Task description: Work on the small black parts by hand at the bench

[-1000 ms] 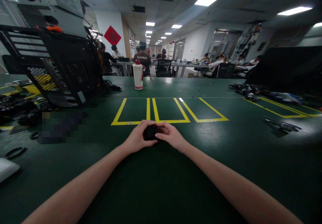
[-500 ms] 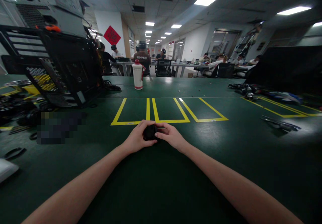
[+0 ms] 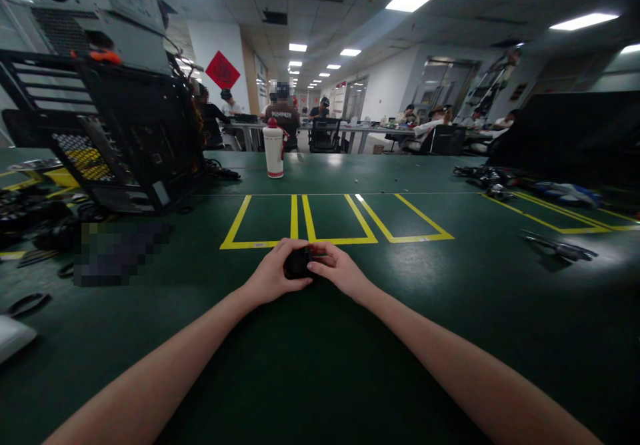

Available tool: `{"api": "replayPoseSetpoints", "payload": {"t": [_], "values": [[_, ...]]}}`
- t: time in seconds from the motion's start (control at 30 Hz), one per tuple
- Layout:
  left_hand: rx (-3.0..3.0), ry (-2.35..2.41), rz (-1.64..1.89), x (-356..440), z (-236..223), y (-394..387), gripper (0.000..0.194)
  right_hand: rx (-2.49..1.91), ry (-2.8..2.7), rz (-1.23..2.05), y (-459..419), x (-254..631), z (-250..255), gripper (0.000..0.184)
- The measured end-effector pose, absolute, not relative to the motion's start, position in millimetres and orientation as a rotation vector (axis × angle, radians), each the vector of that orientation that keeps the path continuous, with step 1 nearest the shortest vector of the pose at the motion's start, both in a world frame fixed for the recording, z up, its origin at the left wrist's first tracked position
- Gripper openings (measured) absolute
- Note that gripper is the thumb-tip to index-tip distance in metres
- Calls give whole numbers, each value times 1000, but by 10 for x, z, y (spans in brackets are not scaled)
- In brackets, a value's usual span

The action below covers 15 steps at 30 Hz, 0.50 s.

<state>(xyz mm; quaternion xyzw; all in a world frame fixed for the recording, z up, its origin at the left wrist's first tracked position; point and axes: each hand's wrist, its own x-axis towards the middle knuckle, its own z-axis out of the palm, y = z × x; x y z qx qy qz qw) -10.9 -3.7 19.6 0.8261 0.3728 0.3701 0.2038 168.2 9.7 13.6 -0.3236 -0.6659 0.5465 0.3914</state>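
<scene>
Between my two hands is a small, dark, blocky object [image 3: 297,264]; its kind is too dark to make out. My left hand [image 3: 273,273] is curled around its left side, with the thumb along the near edge and the fingers over the far edge. On the right side, the fingertips of my right hand [image 3: 341,270] press against the same object. Both hands are low over the green table [image 3: 320,365], just in front of the yellow tape outlines [image 3: 343,240].
At the left stands a black computer case [image 3: 145,145] with cables around it. A white cup with a red lid [image 3: 274,151] is toward the back. Metal tools [image 3: 560,247] lie at the right, near a dark screen-like panel [image 3: 575,138]. Several people sit at far tables.
</scene>
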Motion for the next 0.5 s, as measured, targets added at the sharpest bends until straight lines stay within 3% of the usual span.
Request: {"api": "replayPoseSetpoints", "payload": {"t": [0.5], "values": [[2323, 1039, 1053, -107, 197, -38, 58, -780, -1682, 1353, 119, 1679, 85, 31]]}}
